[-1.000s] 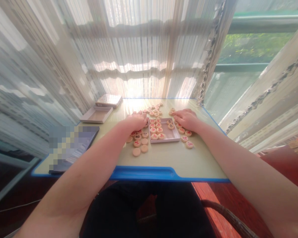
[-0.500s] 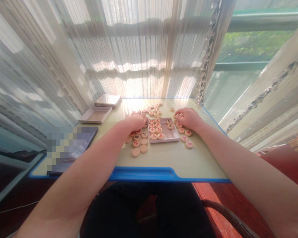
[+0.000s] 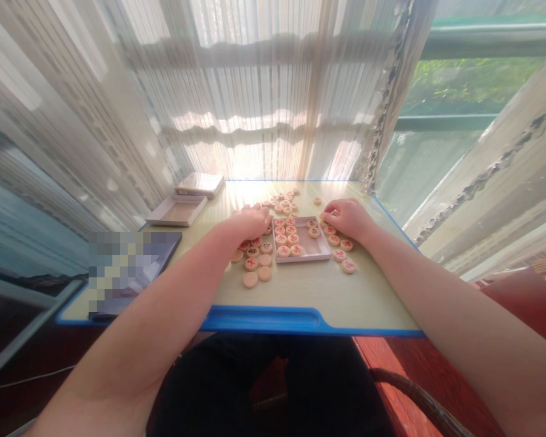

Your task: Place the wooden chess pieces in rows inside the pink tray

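Note:
A shallow white box holds Chinese chess pieces: two columns with red characters on its left side and two dark-lettered pieces at the upper right. My left hand lies palm down against the box's left edge, fingers stretched out over loose pieces, partly covering them. Beyond the right edge, my right hand has its fingers curled and pinched at a pale Chinese chess piece, mostly hidden by the fingertips. Red-lettered pieces lie just below this hand.
Loose pieces, some blank side up, lie left of the box, and several more behind it. An open box tray and a closed box stand at the back left. A dark flat folder lies on the blue-edged table.
The view has shifted slightly. Both hands stay in nearly the same places, and the pieces in the box look unchanged.

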`<state>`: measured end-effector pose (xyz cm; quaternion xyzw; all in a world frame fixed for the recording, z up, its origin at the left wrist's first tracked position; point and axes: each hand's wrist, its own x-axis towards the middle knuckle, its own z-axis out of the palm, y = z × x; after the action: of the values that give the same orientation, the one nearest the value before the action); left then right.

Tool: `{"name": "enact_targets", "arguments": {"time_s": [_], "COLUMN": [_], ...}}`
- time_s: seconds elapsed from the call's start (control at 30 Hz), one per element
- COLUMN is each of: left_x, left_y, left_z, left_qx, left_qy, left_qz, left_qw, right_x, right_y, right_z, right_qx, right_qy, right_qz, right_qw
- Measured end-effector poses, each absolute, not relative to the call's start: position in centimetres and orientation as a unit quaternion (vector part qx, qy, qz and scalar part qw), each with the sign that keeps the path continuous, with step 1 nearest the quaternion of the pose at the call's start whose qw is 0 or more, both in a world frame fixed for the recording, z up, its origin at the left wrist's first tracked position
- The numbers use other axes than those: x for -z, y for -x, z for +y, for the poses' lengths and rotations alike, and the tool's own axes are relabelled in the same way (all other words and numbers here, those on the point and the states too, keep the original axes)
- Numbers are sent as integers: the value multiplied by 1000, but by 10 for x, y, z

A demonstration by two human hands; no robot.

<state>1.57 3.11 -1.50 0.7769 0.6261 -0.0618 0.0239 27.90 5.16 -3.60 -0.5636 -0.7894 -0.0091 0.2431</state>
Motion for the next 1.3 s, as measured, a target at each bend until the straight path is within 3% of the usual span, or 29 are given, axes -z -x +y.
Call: {"name": "enact_targets", "arguments": {"time_s": [0.97,1.3], "left_x": [12,12], "left_y": [-14,-15], "left_z": [27,27], "left_qx": [48,47], "left_qy": [-776,-779], "left_qz": [628,624], "left_qw": [36,25], "right_x": [35,28], "right_y": [-278,-270], "right_z": [51,40], "right_qx": [-29,-8], "right_qy": [591,519], "right_qz": [-767,-784], "right_qw": [251,341]}}
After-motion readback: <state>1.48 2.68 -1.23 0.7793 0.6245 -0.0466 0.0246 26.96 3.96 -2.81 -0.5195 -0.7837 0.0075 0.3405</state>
